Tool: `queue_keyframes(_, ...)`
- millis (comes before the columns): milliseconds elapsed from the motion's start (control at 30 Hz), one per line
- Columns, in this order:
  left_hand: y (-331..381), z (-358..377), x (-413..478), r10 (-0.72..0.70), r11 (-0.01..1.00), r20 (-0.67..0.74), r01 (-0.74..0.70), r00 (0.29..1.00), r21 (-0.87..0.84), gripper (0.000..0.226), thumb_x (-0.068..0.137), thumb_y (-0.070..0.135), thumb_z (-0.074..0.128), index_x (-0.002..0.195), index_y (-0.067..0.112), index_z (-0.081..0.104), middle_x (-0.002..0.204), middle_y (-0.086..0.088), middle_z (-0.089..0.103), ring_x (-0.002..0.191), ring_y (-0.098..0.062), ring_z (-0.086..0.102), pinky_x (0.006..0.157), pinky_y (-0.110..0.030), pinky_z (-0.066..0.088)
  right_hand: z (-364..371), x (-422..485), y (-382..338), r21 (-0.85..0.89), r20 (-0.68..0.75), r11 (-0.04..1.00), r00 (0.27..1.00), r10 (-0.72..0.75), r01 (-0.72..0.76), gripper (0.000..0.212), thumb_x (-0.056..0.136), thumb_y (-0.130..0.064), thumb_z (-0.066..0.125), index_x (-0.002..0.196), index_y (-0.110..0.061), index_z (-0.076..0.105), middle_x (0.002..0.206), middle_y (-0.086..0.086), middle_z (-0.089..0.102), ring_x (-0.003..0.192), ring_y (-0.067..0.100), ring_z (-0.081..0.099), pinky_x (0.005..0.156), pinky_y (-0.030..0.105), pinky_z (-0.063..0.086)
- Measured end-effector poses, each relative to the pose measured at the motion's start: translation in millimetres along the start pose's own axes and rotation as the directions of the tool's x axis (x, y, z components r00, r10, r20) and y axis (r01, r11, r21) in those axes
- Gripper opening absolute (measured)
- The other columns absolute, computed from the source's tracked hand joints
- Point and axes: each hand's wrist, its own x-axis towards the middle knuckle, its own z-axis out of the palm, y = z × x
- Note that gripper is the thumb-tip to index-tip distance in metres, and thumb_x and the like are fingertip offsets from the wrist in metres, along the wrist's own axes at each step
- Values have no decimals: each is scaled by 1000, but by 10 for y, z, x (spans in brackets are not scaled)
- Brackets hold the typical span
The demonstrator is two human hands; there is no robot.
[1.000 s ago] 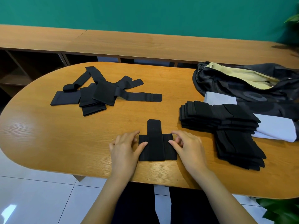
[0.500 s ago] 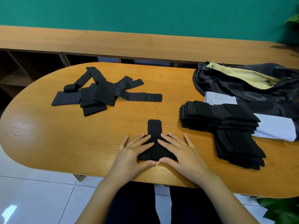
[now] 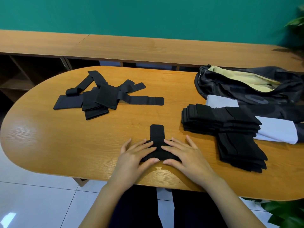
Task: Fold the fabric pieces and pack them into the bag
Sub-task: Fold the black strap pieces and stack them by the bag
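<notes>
A black folded fabric piece point(image 3: 157, 134) lies near the table's front edge, its strap end pointing away from me. My left hand point(image 3: 134, 155) and my right hand point(image 3: 184, 153) lie flat on its two sides with straight fingers, pressing it down; thumbs touch its near edge. A loose pile of unfolded black fabric pieces point(image 3: 102, 97) sits at the far left. A neat stack of folded black pieces point(image 3: 230, 127) lies at the right. Behind it the dark bag point(image 3: 246, 89) lies open, showing a pale yellow lining.
The oval wooden table point(image 3: 49, 142) stands on white floor tiles. A white cloth point(image 3: 278, 132) lies under the stack and bag. A long wooden shelf unit point(image 3: 148, 48) runs along the green wall. Plant leaves point(image 3: 286, 214) show at the lower right.
Both hands moved inward from the sides of the piece and flattened onto it, covering its folded body; since half a second ago they have barely shifted.
</notes>
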Motion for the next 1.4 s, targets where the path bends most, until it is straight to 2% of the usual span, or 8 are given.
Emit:
queue_keyframes(400,31,-6,2,-15,998,-168,4,986,-69,49,87,65,51,112,29,72,104,19,71,103,9,60,114,-30,24,30,-23,-1,117,-233,993,971,61,-34,65,86,-79,23,116,-39,65,117,-23,65,108,-19,42,117,25,12)
queue_keyframes(600,150,-30,41,-121,984,-283,77,952,-161,55,83,72,48,105,28,73,95,28,66,103,33,38,102,-9,27,19,-38,-55,267,-345,961,923,170,-77,76,81,-85,21,108,-33,70,100,-25,64,99,-26,40,112,20,14)
queue_keyframes(767,166,-33,102,-277,931,-223,204,935,-303,41,79,68,58,106,39,71,65,17,59,75,-7,59,74,-32,50,-50,-15,-129,381,-417,918,865,280,-114,52,75,-61,49,103,-24,73,90,-20,60,94,-44,19,106,21,16)
queue_keyframes(867,202,-23,135,-309,908,-239,210,921,-364,41,80,61,60,94,25,75,58,10,54,58,-14,55,61,-38,49,-35,51,-119,371,-457,916,828,325,-155,54,74,-68,49,98,-26,73,78,-22,61,97,-29,38,106,24,27)
queue_keyframes(967,236,-10,166,-356,899,-261,253,897,-357,46,77,60,60,91,18,73,55,7,54,56,-15,55,58,-42,50,27,123,-87,357,-447,910,817,364,-210,48,78,-71,52,100,-33,70,79,-26,56,99,7,56,89,39,50)
queue_keyframes(1133,174,44,190,-381,910,-247,315,891,-269,63,78,64,57,124,22,64,70,14,61,71,-4,61,79,-44,53,70,170,-101,349,-457,911,810,369,-218,66,80,-67,50,132,-27,58,88,-10,63,87,13,59,82,39,54)
queue_keyframes(1300,118,80,155,-310,950,-220,295,925,-102,54,85,44,65,133,19,57,117,6,64,109,-11,54,96,-39,43,91,128,-79,187,-460,958,842,280,-217,62,95,-56,35,142,-19,48,130,-1,54,119,14,50,99,41,46)
queue_keyframes(1400,116,97,119,-192,981,-162,188,968,-39,49,89,43,61,132,19,60,134,3,58,124,-13,49,102,-38,37,103,43,-37,-38,-431,982,889,151,-186,52,100,-52,32,138,-24,53,137,-3,53,125,15,46,105,40,38)
